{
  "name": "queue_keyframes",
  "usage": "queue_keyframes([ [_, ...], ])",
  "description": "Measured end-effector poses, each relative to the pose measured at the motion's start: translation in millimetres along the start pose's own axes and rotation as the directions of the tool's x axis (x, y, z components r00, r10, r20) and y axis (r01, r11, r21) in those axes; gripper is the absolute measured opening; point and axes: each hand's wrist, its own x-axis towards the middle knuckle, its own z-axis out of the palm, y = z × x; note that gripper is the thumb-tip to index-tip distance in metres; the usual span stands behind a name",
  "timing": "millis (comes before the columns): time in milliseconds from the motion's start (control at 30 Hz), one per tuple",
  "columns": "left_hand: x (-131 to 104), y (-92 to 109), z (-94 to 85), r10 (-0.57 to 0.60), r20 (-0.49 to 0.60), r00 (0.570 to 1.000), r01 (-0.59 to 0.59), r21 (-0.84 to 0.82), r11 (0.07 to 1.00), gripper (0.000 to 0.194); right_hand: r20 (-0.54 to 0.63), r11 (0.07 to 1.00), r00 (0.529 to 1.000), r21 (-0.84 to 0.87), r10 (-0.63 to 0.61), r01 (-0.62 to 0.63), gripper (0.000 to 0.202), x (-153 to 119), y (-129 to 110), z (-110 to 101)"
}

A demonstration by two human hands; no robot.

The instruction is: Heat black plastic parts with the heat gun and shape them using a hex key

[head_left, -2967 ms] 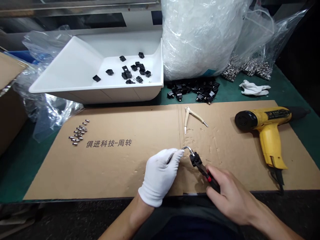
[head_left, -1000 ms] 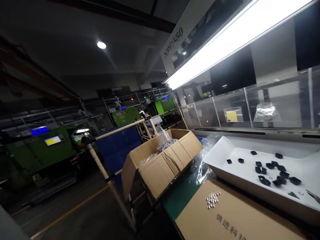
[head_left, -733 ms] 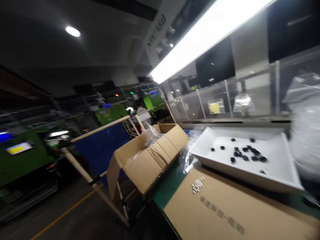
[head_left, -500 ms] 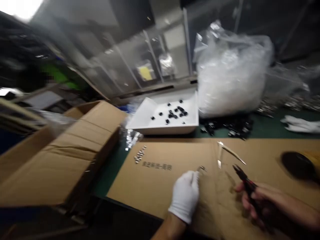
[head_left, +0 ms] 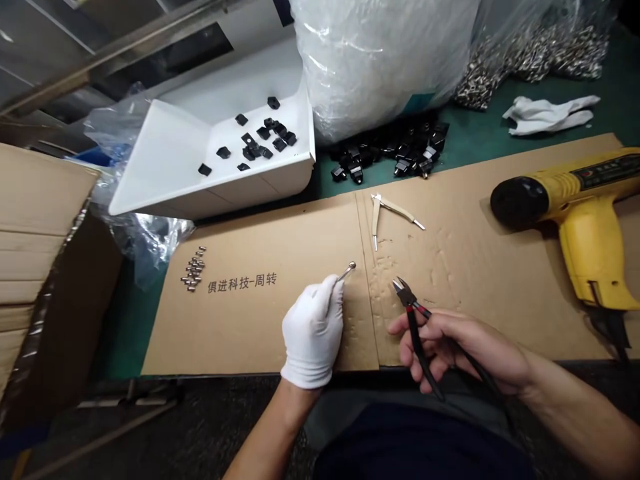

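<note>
My left hand (head_left: 313, 333), in a white glove, is closed on a thin metal rod (head_left: 346, 270) with a small rounded tip, held just above the cardboard sheet (head_left: 280, 333). The rest of the rod is hidden in the glove. Bare and to the right, my right hand (head_left: 450, 343) holds diagonal cutters (head_left: 416, 333) with black handles. Their jaws point up and left, toward the rod but apart from it. Beyond both hands lies a cream V-shaped piece (head_left: 395, 208) with metal ends. Several small metal pins (head_left: 193, 270) sit in a group at the left of the sheet.
A white tray (head_left: 210, 200) holds several black blocks. Behind are a big plastic bag (head_left: 380, 67), a heap of black parts (head_left: 395, 148), bagged metal parts (head_left: 545, 57) and a white glove (head_left: 547, 115). A yellow heat gun (head_left: 590, 233) lies right; a cardboard box (head_left: 40, 227) stands left.
My view has tilted down and turned right, and is sharper now; the heat gun shows almost whole. Both hands keep hold of the rod and the cutters.
</note>
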Motion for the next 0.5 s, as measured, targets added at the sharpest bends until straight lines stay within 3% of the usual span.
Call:
queue_keyframes([
  [133, -1, 2, -7.0, -0.049, -0.058, 0.997, 0.040, -0.149, 0.988, 0.020, -0.011, 0.999, 0.999, -0.016, 0.035, -0.035, 0.033, 9, -3, 12],
  [300, -4, -1, -10.4, 0.031, -0.084, 0.996, -0.036, -0.055, 0.998, 0.019, -0.061, 0.998, 0.998, -0.049, 0.033, -0.036, 0.034, 18, -7, 27],
  [367, -5, -4, -9.9, 0.076, -0.158, 0.984, -0.086, -0.057, 0.995, 0.026, -0.073, 0.997, 0.997, -0.072, 0.033, -0.038, 0.033, 22, -6, 32],
  [433, -6, -8, -8.2, 0.073, -0.210, 0.975, -0.092, -0.084, 0.992, 0.028, -0.085, 0.996, 0.996, -0.084, 0.034, -0.041, 0.033, 25, -4, 36],
  [500, -5, -12, -5.5, 0.023, -0.189, 0.982, -0.051, -0.146, 0.988, 0.022, -0.090, 0.998, 0.995, -0.048, 0.039, -0.043, 0.034, 27, -1, 38],
])
